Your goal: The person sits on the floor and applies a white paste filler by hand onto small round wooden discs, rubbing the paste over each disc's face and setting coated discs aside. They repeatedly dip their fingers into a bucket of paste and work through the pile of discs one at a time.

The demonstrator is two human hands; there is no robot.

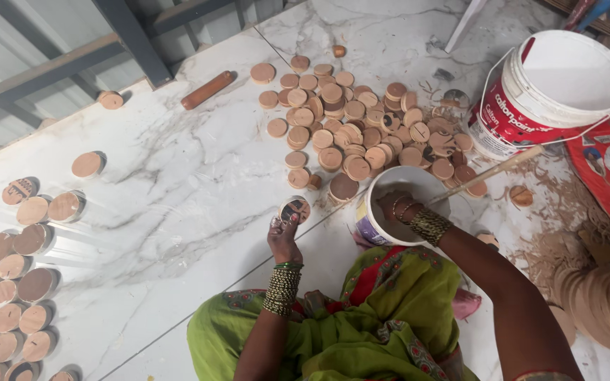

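My left hand holds a small round wooden disc with a dark picture on its face, just above the white marble floor. My right hand dips into a small white pot in front of my knees; its fingers are partly hidden inside. A wooden stick leans out of that pot to the right. Beyond the pot lies a heap of plain wooden discs.
A large white paint bucket stands at the right. Rows of discs lie spread along the left floor. A wooden rolling pin lies at the back. Wood shavings and stacked discs sit at right. My green garment covers my lap.
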